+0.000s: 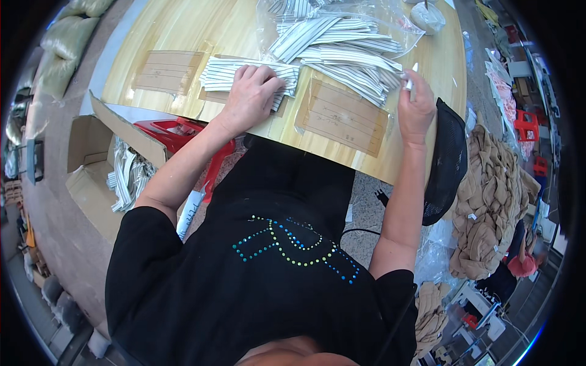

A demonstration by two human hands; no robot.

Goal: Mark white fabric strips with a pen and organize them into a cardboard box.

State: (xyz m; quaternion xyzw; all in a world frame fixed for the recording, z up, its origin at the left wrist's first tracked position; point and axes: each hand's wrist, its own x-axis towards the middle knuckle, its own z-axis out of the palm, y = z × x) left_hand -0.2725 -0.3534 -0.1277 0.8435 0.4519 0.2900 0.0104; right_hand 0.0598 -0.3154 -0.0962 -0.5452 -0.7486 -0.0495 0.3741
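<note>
My left hand (255, 96) lies with bent fingers on a flat stack of striped fabric strips (223, 74), white with dark lines, gripping its right part. Under the stack shows a piece of brown cardboard taped to the table. My right hand (417, 110) is closed around a slim white pen-like stick (414, 72), its pointed end up. Between the hands, nearer to me, a second cardboard template (342, 119) with drawn lines is taped down. Beyond it a loose heap of the same striped strips (348, 52) spreads out, partly on a clear plastic bag.
The wooden table (174, 30) carries a third taped cardboard piece (168, 70) at left. Below left stands an open carton (88, 146) with striped fabric, beside a red stool (210, 165). A black mesh bag (447, 161) hangs at the right edge; brown garments (488, 201) lie beyond. Another person works far right.
</note>
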